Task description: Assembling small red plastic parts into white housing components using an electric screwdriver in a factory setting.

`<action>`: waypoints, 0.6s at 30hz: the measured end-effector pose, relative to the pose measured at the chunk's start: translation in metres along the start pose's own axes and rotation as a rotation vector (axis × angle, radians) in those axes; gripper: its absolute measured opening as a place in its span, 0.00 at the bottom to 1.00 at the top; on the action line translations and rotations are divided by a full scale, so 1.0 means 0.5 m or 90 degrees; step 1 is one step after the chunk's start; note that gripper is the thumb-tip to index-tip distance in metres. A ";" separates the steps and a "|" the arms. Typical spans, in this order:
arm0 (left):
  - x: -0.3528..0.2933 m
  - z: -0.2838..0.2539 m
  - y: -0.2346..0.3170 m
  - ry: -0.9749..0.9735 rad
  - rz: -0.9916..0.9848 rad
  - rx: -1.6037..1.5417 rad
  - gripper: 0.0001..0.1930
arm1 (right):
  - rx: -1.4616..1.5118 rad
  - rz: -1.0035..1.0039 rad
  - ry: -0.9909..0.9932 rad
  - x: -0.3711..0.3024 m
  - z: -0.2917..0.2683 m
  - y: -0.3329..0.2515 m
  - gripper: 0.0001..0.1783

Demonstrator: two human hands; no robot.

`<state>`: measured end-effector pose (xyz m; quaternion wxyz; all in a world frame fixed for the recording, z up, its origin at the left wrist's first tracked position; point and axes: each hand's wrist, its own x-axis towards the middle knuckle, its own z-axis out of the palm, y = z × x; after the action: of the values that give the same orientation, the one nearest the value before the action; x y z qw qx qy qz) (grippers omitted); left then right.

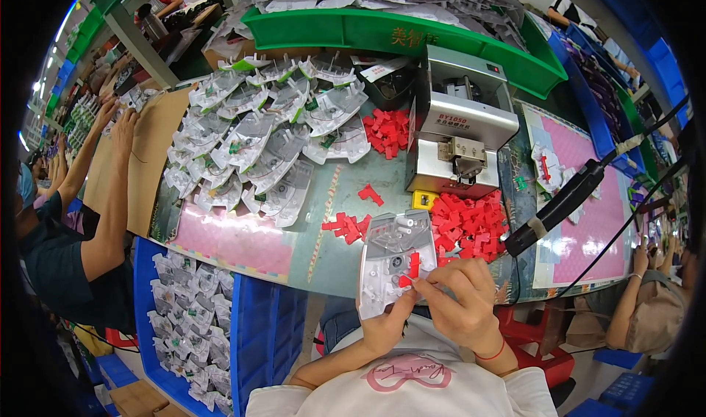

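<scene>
My left hand (385, 332) grips the lower edge of a white and translucent grey plastic housing (398, 239), held tilted at the table's front edge. On its inner face lies a red plastic piece (414, 264), among small posts and a round part. My right hand (465, 304) has its thumb and index finger pinched at the lower end of that red piece; the fingertips partly hide it. Just beyond the housing is a large pile of red pieces (471, 222), with a smaller group of red pieces (346, 227) to its left.
A silver machine (462, 134) stands behind the pile. At right hangs a black cylindrical tool (555, 207) with a cable. Stacked housings (257, 130) cover the back left; a green tray (331, 29) holds more. A blue crate (268, 329) stands lower left. Co-workers sit on both sides.
</scene>
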<state>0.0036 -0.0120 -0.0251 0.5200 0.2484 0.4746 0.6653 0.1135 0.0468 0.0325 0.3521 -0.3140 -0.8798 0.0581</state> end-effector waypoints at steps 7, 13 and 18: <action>0.001 -0.007 -0.016 0.016 -0.014 -0.012 0.16 | 0.029 0.010 -0.025 0.009 0.002 0.003 0.17; 0.004 -0.012 -0.015 0.024 -0.008 -0.082 0.15 | 0.064 0.019 -0.033 0.014 0.009 0.004 0.15; 0.021 -0.025 -0.017 0.032 0.048 -0.066 0.12 | 0.074 0.016 -0.043 0.012 0.020 -0.003 0.13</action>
<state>-0.0064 -0.0070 -0.0394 0.4948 0.2216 0.4427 0.7142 0.1026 0.0503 0.0291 0.3389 -0.3021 -0.8823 0.1242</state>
